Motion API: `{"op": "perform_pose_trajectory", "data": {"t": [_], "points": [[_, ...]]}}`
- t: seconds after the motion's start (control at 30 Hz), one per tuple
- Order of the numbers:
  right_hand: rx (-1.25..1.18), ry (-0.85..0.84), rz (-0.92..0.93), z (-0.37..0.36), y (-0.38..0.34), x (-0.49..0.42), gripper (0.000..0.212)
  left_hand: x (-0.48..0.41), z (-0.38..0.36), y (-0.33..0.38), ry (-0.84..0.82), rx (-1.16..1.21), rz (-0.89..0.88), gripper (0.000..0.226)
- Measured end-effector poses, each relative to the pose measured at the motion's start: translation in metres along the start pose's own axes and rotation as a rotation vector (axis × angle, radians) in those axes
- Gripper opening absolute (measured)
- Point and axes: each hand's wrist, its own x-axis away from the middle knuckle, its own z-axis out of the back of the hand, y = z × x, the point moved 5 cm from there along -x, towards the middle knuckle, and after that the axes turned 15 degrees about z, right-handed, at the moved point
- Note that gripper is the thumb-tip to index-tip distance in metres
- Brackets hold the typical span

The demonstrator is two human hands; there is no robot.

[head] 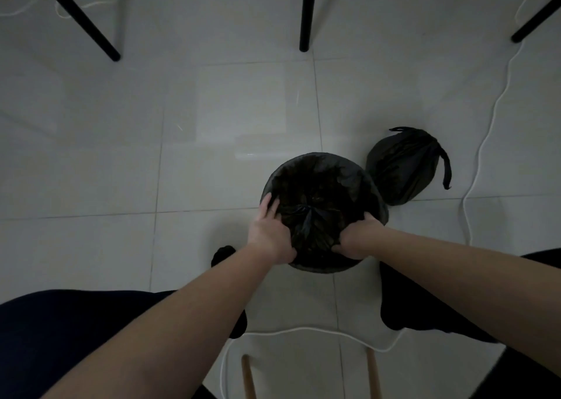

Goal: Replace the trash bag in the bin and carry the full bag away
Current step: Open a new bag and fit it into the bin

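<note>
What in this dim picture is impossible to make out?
Head view only:
- Bin walls: covered by the new bag.
- What the tied full bag holds: opaque plastic.
- Left hand and right hand fingertips: buried in plastic.
- Black furniture legs: cut off by the top edge.

The glossy pale-grey tiled floor [212,110] is carrying every item. A round black bag-lined bin [326,171] is standing at centre. A tied full black plastic bag [403,167] is sitting at its 2 o'clock, touching it. A thin white cable [485,131] is trailing at 3 o'clock. Three black furniture legs [306,13] are standing toward 12 o'clock.
</note>
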Motion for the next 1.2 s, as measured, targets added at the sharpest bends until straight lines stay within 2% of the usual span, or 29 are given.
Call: {"op": "perform_pose_trajectory", "data": {"t": [0.07,0.13,0.23,0.33,0.4,0.47,0.57,0.73,0.8,0.87,1.03,1.2], "points": [[0.036,0.227,0.126,0.015,-0.007,0.005,0.045,-0.002,0.005,-0.009,0.064,0.005,0.0,0.072],[0.23,0.446,0.206,0.023,-0.005,0.006,0.034,-0.001,0.014,-0.013,0.151,0.045,-0.022,0.062],[0.44,0.535,0.173,0.027,0.008,0.005,0.032,0.003,0.027,-0.004,0.236,0.138,-0.063,0.054],[0.476,0.314,0.027,0.02,0.022,0.004,0.047,0.005,0.021,0.008,0.14,0.204,-0.044,0.056],[0.474,0.082,-0.112,0.009,0.031,0.005,0.056,0.006,0.008,0.011,-0.023,0.108,-0.018,0.061],[0.457,-0.041,-0.161,-0.002,0.033,0.002,0.061,0.008,-0.002,0.012,-0.134,-0.053,-0.022,0.064],[0.428,-0.028,-0.145,-0.005,0.024,0.003,0.06,0.007,-0.001,0.01,-0.128,-0.092,-0.043,0.063],[0.401,0.276,0.017,0.015,0.0,0.002,0.046,0.0,0.003,0.016,0.002,0.079,-0.057,0.06],[0.373,0.319,0.027,0.017,0.001,-0.007,0.048,-0.001,0.001,0.022,0.007,0.167,-0.059,0.061],[0.369,0.276,-0.017,0.011,0.007,-0.018,0.055,-0.001,-0.004,0.026,-0.029,0.181,-0.056,0.061],[0.361,0.018,-0.096,-0.02,0.025,-0.034,0.064,-0.012,-0.021,0.036,-0.168,-0.009,-0.028,0.072],[0.258,0.017,-0.015,-0.022,0.02,-0.031,0.056,-0.022,-0.02,0.042,-0.207,-0.041,-0.052,0.076]]}}
